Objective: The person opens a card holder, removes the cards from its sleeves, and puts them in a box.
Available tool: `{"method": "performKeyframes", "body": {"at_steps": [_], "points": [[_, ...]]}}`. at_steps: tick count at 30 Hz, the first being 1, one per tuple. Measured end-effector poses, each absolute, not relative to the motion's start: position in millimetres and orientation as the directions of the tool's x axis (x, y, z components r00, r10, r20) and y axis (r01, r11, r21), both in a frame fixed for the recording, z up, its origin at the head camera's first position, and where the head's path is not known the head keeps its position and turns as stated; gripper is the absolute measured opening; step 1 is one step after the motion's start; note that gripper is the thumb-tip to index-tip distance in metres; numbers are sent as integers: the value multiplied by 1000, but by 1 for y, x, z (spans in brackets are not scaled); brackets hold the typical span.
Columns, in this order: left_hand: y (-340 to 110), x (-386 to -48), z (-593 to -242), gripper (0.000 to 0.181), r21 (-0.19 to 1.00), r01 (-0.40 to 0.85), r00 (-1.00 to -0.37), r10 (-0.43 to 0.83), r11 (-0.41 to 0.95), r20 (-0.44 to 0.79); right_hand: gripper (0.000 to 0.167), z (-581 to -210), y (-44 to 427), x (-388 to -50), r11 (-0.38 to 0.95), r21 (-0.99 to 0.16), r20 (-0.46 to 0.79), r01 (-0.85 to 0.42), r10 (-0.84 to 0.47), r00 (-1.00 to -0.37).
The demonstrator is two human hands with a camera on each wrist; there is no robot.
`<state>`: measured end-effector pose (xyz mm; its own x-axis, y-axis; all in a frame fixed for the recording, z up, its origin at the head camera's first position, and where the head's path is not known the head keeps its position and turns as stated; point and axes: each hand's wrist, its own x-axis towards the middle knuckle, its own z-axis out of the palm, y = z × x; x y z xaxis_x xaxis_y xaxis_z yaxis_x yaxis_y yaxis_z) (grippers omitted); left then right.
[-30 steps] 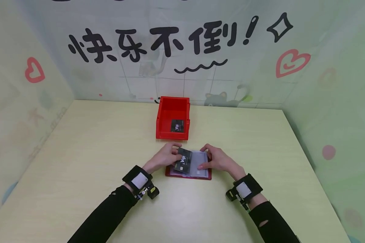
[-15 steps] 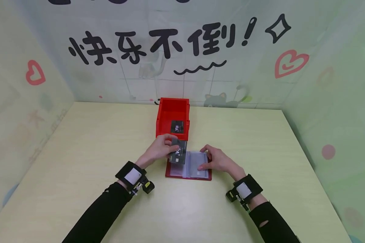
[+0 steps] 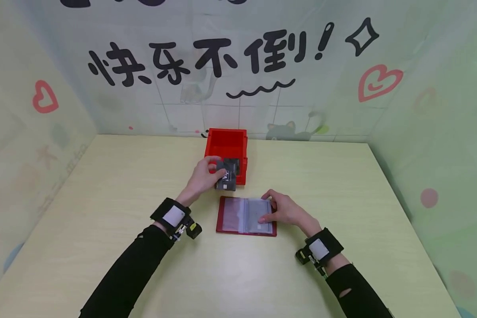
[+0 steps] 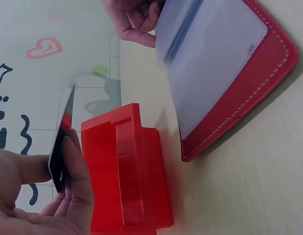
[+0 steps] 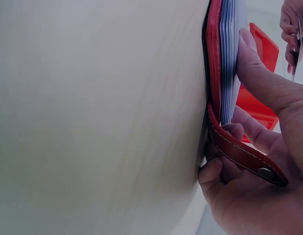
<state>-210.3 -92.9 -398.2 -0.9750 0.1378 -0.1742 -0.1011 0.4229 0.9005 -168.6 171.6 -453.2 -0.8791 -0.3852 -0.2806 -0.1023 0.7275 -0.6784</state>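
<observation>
My left hand [image 3: 202, 177] pinches a dark VIP card [image 3: 229, 182] between thumb and fingers, at the near end of the red bin [image 3: 226, 138]. Seen from the left wrist, that card [image 4: 57, 156] stands nearly edge-on. Another dark card [image 3: 238, 164] in the bin is mostly covered by it. Below the bin, a red card holder [image 3: 220, 216] lies spread on the table, its clear sleeves [image 3: 232, 215] showing. Gripping its right side is my right hand [image 3: 285, 210], thumb on the sleeves and fingers at the edge. A strap with a metal snap [image 5: 265, 172] sticks out beside that palm.
The pale wooden table [image 3: 143, 176] extends around the card holder and bin. Behind the bin rises a printed backdrop [image 3: 175, 115] with black lettering, and similar sheets stand at both sides.
My left hand has lifted the VIP card off the card holder's left sleeve and carried it forward to the bin. The right hand keeps its place on the card holder.
</observation>
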Motion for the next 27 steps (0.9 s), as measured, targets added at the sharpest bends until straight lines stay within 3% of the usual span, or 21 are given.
{"method": "performKeyframes", "body": {"at_steps": [15, 27], "points": [[-77, -239, -394, 64, 916, -137, -977, 100, 377, -187, 61, -453, 171, -168, 719, -689, -280, -93, -382, -881], [-63, -257, -401, 69, 873, -110, -990, 28, 475, -140, 61, -453, 172, -168, 728, -680, -286, -84, -370, -884]]}}
